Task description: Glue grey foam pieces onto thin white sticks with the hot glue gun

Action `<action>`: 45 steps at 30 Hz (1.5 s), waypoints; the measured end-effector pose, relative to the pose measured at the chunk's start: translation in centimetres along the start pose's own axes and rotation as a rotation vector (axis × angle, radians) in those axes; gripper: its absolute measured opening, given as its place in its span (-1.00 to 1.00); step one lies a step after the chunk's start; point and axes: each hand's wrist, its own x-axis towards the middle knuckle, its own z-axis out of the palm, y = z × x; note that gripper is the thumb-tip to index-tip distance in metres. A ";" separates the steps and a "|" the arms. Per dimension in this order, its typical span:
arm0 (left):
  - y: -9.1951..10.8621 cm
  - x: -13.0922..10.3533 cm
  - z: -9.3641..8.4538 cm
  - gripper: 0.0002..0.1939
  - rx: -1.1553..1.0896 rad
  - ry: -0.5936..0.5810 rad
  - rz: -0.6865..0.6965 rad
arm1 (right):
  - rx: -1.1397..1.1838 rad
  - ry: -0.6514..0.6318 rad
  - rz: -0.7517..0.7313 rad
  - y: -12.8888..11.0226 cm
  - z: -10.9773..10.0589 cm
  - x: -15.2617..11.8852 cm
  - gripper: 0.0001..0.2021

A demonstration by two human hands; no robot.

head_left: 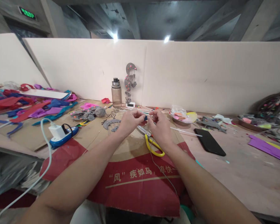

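Note:
My left hand (132,122) is closed in a pinch on a small blue piece (145,118), too small to name more exactly. Right beside it, my right hand (161,127) pinches a thin grey string (155,161), which trails down over the printed cardboard (140,194). The fingertips of both hands nearly meet above the board. Under my right hand lie yellow-handled scissors (162,153), their blades partly covered. A grey crescent-shaped piece (107,124) rests left of my left wrist.
Behind stand a water bottle (116,95), a small white clock (130,105) and a grey hanging ornament (131,67). A power strip (64,138) and colourful scraps (44,107) lie left. A black phone (209,142) and a dish of bits (182,120) are right. Grey yarn (100,111) sits behind-left.

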 end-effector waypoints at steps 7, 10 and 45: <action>0.4 -0.2 0.2 -0.85 -0.037 0.051 0.013 | 0.095 -0.025 0.052 0.4 0.5 -0.1 -0.91; 0.3 -0.1 0.1 -0.84 -0.043 0.049 0.021 | 0.128 -0.019 0.081 0.4 0.4 0.0 -0.88; -0.3 0.0 0.1 -0.82 -0.036 0.017 0.073 | 0.367 0.011 0.254 0.0 0.3 0.2 -0.82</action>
